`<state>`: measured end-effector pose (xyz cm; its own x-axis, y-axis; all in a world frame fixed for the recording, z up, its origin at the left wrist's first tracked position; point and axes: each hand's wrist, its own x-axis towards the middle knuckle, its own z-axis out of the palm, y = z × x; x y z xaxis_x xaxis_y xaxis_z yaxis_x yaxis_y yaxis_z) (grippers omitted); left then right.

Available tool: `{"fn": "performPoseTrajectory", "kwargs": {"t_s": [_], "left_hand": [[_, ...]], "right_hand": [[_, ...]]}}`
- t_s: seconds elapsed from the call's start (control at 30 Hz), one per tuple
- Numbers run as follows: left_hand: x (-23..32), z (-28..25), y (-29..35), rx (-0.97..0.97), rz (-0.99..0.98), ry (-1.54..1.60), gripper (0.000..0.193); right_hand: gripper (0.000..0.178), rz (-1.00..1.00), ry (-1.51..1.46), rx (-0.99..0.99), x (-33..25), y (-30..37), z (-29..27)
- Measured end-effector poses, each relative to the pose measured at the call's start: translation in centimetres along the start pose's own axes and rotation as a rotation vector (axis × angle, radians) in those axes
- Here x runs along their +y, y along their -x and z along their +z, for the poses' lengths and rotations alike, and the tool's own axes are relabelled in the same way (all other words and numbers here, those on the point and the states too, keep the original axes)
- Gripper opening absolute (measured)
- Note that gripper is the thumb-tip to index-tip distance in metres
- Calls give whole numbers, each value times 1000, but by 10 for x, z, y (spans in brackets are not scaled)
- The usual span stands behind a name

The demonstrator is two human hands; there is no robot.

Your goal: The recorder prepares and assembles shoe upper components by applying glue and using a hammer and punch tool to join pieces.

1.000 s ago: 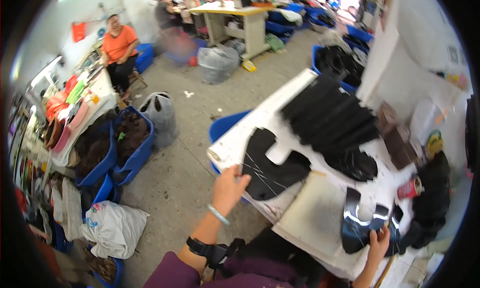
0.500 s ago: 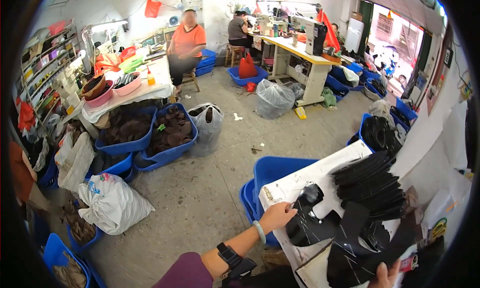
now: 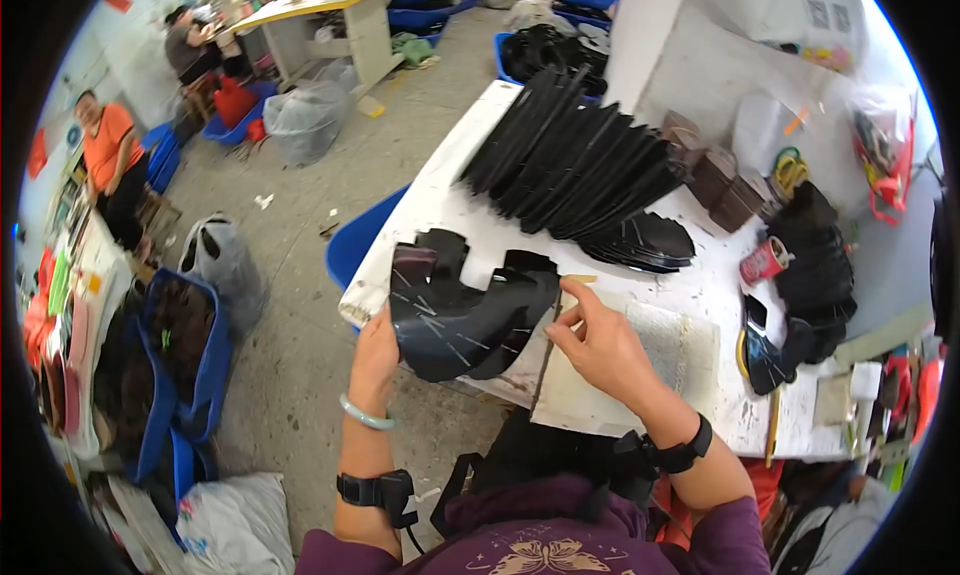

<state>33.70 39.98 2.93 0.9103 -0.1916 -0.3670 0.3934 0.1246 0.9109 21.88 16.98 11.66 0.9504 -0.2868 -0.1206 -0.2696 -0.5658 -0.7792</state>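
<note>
Nearest, at the front edge of the worktable [image 3: 470, 215], both hands hold one black cut piece [image 3: 462, 310], a flat curved leather-like shape with pale scratch marks on it. The left hand [image 3: 375, 353] grips its lower left edge, fingers closed around the piece from behind with the thumb side toward the camera. The right hand [image 3: 600, 345] pinches its right tip between thumb and fingertips, just above a pale board [image 3: 620, 375] that lies on the table's front edge.

To handle this piece well, I would keep it taut between the two grips so that it does not fold, and lower it flat on the board with the notched side facing away. The piece looks thin and floppy, so a sag in the middle is the likely fault.

Further back, toward the middle of the table, a fanned stack of black pieces [image 3: 575, 170] lies in overlapping rows. At the right edge stand a red can [image 3: 765, 262] and a dark heap of finished parts [image 3: 815, 265]. Beyond the table's left edge a blue bin [image 3: 365, 240] sits on the floor.
</note>
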Motion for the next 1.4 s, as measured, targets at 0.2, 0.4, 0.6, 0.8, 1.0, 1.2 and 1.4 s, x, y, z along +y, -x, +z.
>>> {"fn": "performPoseTrajectory", "kwargs": {"t_s": [0.2, 0.4, 0.6, 0.8, 1.0, 1.2, 1.4], "left_hand": [[-15, -2, -15, 135, 418, -773, 29], [-13, -10, -38, 360, 514, -787, 34], [-9, -25, -3, 290, 458, -493, 39], [-13, -9, 1, -18, 286, -309, 42], [48, 29, 41, -314, 311, 90, 32], [41, 39, 39, -247, 286, 151, 28], [-29, 28, 24, 287, 450, -905, 45]], "right_hand": [[54, -170, 121, 187, -18, -15, -27], [53, -281, 85, 272, -37, -65, -40], [32, -239, -183, 285, 32, -64, -36], [26, -64, 92, 121, 88, 35, -51], [23, 196, -330, 119, 78, 57, -67], [24, 124, -287, 119, 88, 72, -87], [27, 186, -173, 197, 104, 101, -108]]}}
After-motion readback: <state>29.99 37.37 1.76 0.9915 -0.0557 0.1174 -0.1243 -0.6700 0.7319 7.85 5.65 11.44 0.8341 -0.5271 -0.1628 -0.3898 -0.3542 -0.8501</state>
